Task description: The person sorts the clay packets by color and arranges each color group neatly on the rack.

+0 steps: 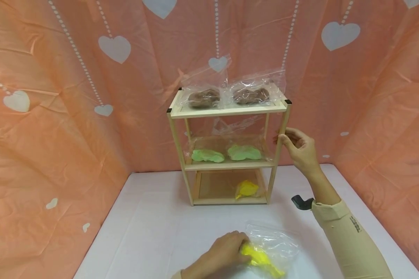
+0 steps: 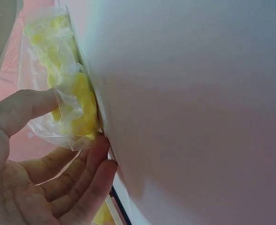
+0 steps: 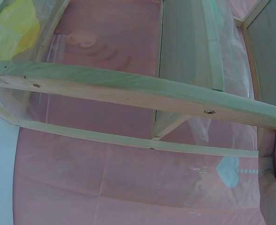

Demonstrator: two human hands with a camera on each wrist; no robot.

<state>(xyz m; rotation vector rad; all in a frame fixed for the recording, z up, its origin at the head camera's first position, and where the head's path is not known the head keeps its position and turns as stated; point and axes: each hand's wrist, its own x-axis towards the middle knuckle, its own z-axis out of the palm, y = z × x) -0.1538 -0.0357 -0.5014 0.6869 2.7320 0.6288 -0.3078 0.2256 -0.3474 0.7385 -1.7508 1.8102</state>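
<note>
A small wooden three-tier shelf rack (image 1: 227, 167) stands on the white table. My right hand (image 1: 301, 150) grips its right front post, thumb in front and fingertips behind it. The right wrist view shows that post (image 3: 128, 91) close up, with part of the hand (image 3: 273, 187) at the right edge. Low in the head view, my left hand (image 1: 227, 250) pinches a clear plastic bag (image 1: 277, 242) holding a yellow lump (image 1: 260, 259). In the left wrist view the thumb presses on the bagged yellow lump (image 2: 81, 103), while the other fingers lie curled beneath.
Two bagged brown lumps (image 1: 204, 98) lie on the top shelf, two bagged pale green lumps (image 1: 244, 152) on the middle one. Another yellow lump (image 1: 247, 188) sits at the bottom shelf's right. A pink curtain (image 1: 153, 77) with white hearts encloses the white tabletop (image 1: 143, 232).
</note>
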